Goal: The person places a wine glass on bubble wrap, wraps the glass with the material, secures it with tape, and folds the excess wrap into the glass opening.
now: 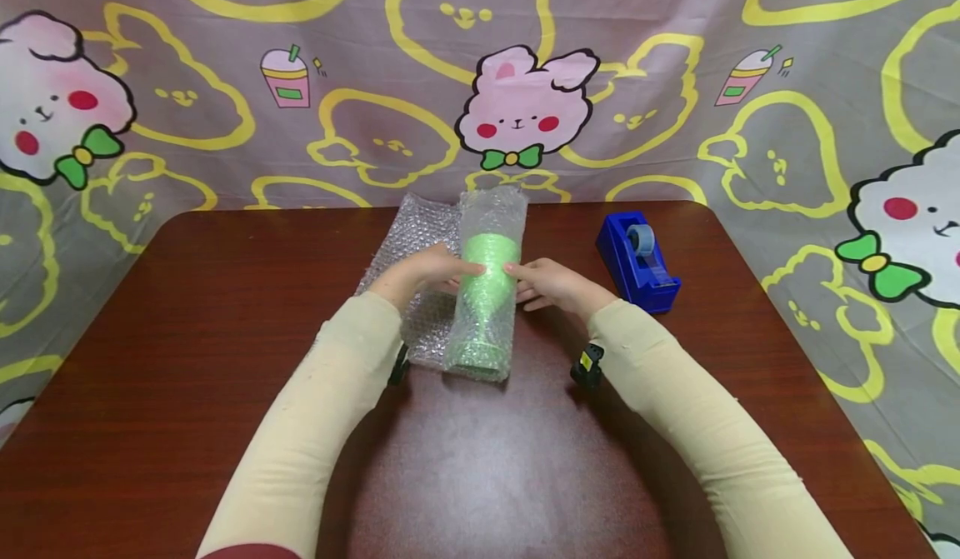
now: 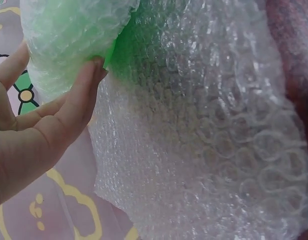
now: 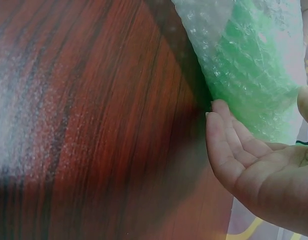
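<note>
Lying lengthwise on the table is a green goblet-shaped object (image 1: 491,247), wide at the far end, narrowing toward a base nearer me. Bubble wrap (image 1: 495,205) is rolled around it, and a flat length of the wrap (image 2: 204,150) spreads out to its left. My left hand (image 1: 420,269) holds the roll from the left, thumb on top and fingers at its side. From the right, my right hand (image 1: 558,282) holds it too, its thumb close to the left one. In the right wrist view, the fingertips (image 3: 220,107) of that hand reach the roll's lower edge.
A blue tape dispenser (image 1: 637,263) with a roll of clear tape stands to the right of my right hand. The dark wooden table (image 1: 225,317) ends at a patterned cloth (image 1: 420,59) hanging behind it and at the sides.
</note>
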`<state>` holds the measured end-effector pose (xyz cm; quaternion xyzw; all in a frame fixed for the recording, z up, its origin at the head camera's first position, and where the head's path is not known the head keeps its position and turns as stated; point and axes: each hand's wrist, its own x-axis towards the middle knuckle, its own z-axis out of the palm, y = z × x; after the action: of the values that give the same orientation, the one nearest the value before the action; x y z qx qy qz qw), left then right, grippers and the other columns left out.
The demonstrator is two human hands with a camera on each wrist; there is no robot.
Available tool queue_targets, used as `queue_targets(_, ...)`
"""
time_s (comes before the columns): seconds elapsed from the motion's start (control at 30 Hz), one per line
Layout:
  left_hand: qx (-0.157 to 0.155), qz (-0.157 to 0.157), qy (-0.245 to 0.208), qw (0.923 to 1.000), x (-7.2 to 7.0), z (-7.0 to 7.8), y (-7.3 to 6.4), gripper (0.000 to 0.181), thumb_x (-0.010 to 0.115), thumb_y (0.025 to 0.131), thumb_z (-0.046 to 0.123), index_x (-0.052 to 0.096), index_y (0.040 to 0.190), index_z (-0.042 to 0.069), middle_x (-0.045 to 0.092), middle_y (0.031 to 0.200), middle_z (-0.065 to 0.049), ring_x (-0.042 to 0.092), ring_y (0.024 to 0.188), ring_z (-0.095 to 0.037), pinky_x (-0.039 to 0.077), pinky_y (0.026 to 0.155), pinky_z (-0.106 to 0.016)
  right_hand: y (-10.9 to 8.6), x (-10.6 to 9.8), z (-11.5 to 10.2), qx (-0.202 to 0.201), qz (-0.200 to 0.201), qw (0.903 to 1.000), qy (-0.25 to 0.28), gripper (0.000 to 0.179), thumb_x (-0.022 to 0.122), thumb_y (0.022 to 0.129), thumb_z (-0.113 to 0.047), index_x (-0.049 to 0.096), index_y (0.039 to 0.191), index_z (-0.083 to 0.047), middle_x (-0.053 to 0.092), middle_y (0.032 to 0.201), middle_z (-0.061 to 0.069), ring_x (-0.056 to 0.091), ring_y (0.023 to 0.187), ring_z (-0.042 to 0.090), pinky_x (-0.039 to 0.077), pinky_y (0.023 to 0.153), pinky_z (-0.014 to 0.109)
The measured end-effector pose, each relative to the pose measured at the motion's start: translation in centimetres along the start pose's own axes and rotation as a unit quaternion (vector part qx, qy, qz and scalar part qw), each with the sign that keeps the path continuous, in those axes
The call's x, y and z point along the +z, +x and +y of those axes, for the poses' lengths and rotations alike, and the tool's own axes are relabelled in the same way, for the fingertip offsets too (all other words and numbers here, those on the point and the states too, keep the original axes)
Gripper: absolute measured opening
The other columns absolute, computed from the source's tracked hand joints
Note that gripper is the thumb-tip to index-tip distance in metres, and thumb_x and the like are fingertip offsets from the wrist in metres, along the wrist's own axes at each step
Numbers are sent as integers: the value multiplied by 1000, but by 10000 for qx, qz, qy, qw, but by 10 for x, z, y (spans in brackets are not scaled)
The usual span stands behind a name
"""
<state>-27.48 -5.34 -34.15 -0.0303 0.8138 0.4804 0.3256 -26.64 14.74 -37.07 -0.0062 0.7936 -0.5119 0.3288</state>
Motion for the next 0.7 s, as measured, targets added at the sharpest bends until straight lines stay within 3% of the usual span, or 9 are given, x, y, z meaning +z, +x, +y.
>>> queue_targets(0.2, 67, -243, -337, 9991, -4, -6, 4, 79, 60, 92, 19, 9, 144, -11, 40, 139, -25, 49, 124, -33, 43, 102, -35, 0, 1, -2, -63, -37, 10000, -61, 58, 38, 100, -39, 39, 137, 7, 52, 130, 27, 52, 121, 34, 47, 97, 44)
queue_targets(0.33, 90, -367, -470, 9982, -8, -11, 6, 63, 56, 94, 18, 25, 139, -13, 45, 136, -25, 49, 124, -33, 44, 102, -35, 1, 2, -2, -102, -55, 9999, -32, 56, 38, 101, -36, 40, 136, 7, 53, 130, 27, 53, 120, 34, 47, 97, 44)
queue_targets(0.57, 43, -392, -636, 9972, -11, -16, 5, 80, 56, 94, 19, 1, 145, -9, 42, 135, -24, 49, 121, -31, 44, 102, -34, 2, 3, -4, -119, -52, 9999, -33, 53, 38, 101, -32, 40, 135, 9, 53, 129, 28, 53, 120, 35, 47, 97, 44)
queue_targets(0.7, 154, -497, -466, 9976, -11, -15, 4, 55, 52, 96, 18, 30, 136, -12, 50, 128, -24, 53, 116, -29, 45, 101, -34, 1, 4, -6, -87, -45, 9999, -89, 53, 38, 101, -33, 41, 135, 9, 53, 128, 28, 53, 120, 35, 47, 97, 44)
